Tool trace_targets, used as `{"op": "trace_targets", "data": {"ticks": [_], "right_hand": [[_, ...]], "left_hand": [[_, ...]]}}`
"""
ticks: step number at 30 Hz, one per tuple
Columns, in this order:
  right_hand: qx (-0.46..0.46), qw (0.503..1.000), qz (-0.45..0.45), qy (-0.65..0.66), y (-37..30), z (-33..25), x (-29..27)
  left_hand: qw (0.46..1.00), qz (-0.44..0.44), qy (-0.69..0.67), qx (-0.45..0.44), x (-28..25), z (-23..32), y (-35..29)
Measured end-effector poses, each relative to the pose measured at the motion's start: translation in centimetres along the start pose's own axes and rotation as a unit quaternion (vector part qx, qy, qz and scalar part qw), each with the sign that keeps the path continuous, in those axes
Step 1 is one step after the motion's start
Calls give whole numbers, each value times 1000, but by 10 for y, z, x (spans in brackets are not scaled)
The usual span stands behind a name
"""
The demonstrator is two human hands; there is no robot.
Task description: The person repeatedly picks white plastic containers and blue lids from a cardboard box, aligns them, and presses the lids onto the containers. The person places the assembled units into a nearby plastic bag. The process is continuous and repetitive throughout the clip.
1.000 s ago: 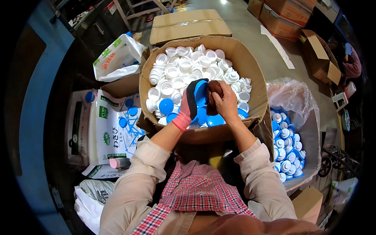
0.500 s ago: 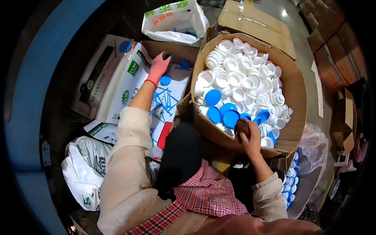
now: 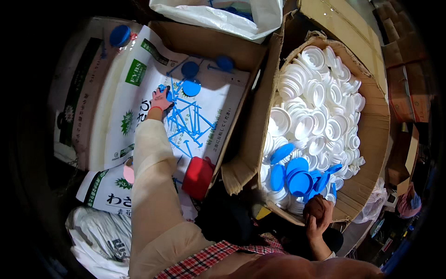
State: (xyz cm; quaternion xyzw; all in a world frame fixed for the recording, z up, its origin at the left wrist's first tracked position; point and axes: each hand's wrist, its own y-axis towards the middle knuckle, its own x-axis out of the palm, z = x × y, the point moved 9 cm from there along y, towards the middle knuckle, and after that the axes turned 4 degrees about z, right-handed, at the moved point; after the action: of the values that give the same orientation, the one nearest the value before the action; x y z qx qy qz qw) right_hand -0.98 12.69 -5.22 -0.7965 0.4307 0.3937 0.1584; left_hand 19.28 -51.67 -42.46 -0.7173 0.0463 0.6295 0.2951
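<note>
Head view. The left hand (image 3: 161, 101), in a pink glove with dark fingertips, reaches down over a heap of slender blue sticks (image 3: 197, 118); whether its fingers pinch one cannot be told. The sticks lie crisscrossed on a printed white sheet (image 3: 234, 88) lining the shallow carton (image 3: 209, 40) at left. Round blue discs (image 3: 191, 87) lie beyond the heap, and a red object (image 3: 198, 177) sits at the near end.

The bare right hand (image 3: 321, 222) has its fingers closed around a brown wad (image 3: 314, 206) (apparently cloth), at the near rim of the deep cardboard box (image 3: 374, 135). White plastic caps (image 3: 304, 126) fill this box; a cluster of blue lids (image 3: 299, 182) rests on them, just beyond the wad. A white bag (image 3: 209, 24) stands open behind the carton.
</note>
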Motion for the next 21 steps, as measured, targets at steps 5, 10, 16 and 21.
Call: {"op": "trace_targets", "data": {"ticks": [5, 10, 16, 21], "right_hand": [[36, 999, 14, -5, 12, 7, 4], [52, 998, -17, -17, 21, 4, 8], [-5, 999, -22, -29, 16, -8, 4], [-16, 1000, 8, -19, 5, -1, -5]], "left_hand": [[975, 181, -105, 73, -58, 47, 3], [979, 149, -53, 132, -47, 138, -1], [974, 177, -126, 70, -70, 145, -28], [663, 76, -716, 204, -234, 171, -191]]}}
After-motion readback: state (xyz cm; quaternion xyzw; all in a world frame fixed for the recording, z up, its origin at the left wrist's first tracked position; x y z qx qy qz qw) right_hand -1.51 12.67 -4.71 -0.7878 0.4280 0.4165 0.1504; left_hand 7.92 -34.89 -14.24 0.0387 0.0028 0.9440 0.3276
